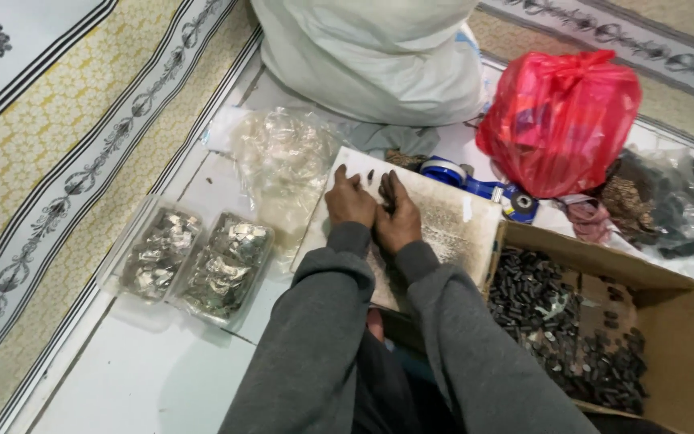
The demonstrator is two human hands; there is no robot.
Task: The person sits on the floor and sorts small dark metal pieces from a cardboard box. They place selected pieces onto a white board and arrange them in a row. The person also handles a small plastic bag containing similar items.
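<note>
Down on the floor, both hands work side by side on a worn board (451, 221) laid across the lap. The left hand (350, 201) rests knuckles-up, fingers curled down onto the board; whether it pinches anything I cannot tell. The right hand (398, 213) touches it, fingers bent over something small and dark, though the grasp itself is hidden. One dark piece (370, 174) lies loose on the board just beyond the fingertips, between the two hands.

A cardboard box (676, 301) of similar dark pieces sits at the right, touching the board's edge. Two clear tubs (194, 257) of silvery scraps stand well to the left, with a crumpled clear bag (283, 161) behind them. A red bag (560, 120), a white sack (379, 56) and a blue tape dispenser (459, 177) lie beyond the board.

Such small-part work likely goes best with wrists braced on the board, hands kept close together, and the loose piece within fingertip reach so it cannot roll off the edge.
</note>
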